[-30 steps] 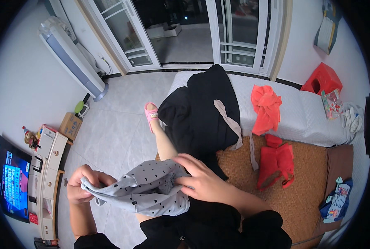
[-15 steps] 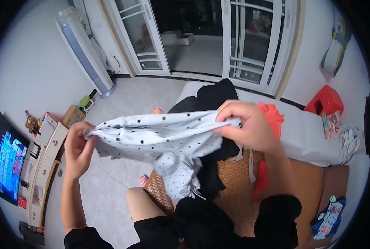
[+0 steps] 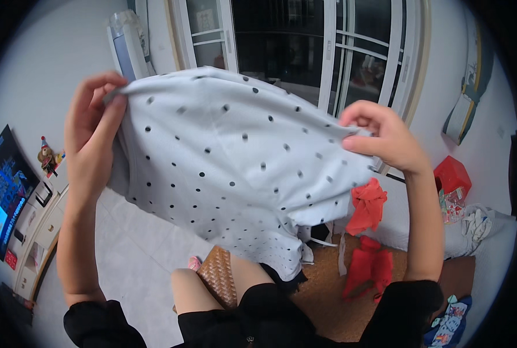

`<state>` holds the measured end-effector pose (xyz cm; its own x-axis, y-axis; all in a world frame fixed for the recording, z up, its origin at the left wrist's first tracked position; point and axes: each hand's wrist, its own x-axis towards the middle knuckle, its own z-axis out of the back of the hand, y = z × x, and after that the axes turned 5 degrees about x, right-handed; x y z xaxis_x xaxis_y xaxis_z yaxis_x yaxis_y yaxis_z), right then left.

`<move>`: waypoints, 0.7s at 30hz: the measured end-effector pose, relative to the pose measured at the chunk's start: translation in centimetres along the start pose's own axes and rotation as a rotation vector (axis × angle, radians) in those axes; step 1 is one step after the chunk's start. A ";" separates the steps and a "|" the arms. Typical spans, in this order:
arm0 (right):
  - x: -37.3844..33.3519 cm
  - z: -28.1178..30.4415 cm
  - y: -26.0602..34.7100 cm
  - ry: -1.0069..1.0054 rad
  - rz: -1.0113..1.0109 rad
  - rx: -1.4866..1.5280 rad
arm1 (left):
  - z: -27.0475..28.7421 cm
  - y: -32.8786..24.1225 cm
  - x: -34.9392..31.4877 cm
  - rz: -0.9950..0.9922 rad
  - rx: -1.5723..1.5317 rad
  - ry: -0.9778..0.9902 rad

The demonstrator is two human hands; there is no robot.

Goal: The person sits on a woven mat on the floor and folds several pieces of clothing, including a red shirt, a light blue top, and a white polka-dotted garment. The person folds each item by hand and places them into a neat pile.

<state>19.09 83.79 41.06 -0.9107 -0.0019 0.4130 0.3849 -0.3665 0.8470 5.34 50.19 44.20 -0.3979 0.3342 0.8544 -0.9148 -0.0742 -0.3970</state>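
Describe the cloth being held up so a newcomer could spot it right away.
Start at the glass doors at the back of the room; stretched in front of them is a pale grey garment, pinched at its top corners by the left hand and right hand. It alone has small black dots; the clothes nearby are plain red.

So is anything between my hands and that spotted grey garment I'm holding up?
No. The left hand and the right hand each pinch an upper edge of the spotted grey garment directly, and it hangs spread between them. Nothing visible lies between fingers and cloth.
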 end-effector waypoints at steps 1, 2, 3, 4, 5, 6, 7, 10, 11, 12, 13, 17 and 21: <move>-0.2 -0.1 0.6 0.053 -0.016 0.048 | 0.1 -0.1 0.4 -0.074 0.050 0.067; -0.6 -0.2 1.5 0.106 -0.031 0.095 | 0.3 -0.1 0.6 -0.087 0.105 0.082; -0.8 -0.2 1.9 0.163 -0.045 0.144 | 0.5 -0.2 0.6 -0.098 0.163 0.094; -0.2 -0.1 1.5 0.186 -0.077 0.047 | 0.6 -0.3 0.8 -0.110 0.220 0.107; 0.7 0.2 0.9 0.208 -0.108 -0.050 | 0.8 -0.8 1.4 -0.089 0.179 0.127; 1.1 -0.2 0.6 0.224 -0.142 -0.139 | 1.2 -0.8 1.9 -0.100 0.181 0.159; 0.5 -0.2 2.0 0.198 -0.167 -0.048 | 1.7 -0.5 2.4 -0.111 0.183 0.190; 1.5 -1.8 1.9 0.266 -0.161 -0.030 | 3.7 0.4 4.2 -0.076 0.241 0.228; 2.0 -2.1 1.4 0.259 -0.157 -0.031 | 3.7 0.7 4.3 -0.032 0.234 0.227; 2.6 -2.1 1.1 0.251 -0.148 -0.036 | 3.8 0.9 4.5 0.007 0.227 0.221; 3.3 -2.2 0.8 0.242 -0.140 -0.042 | 3.8 1.7 4.9 0.004 0.225 0.238; 7.9 -4.8 -4.6 0.038 -0.292 0.113 | 2.9 9.4 5.6 0.024 0.450 0.270; 13.4 -7.7 -10.7 -0.110 -0.270 0.275 | 2.6 14.9 6.0 0.250 0.421 0.266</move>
<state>1.64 80.56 34.93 -0.9690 0.1651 0.1839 0.1732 -0.0770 0.9819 -10.89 48.61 44.28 -0.6249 0.4801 0.6156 -0.7653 -0.5325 -0.3616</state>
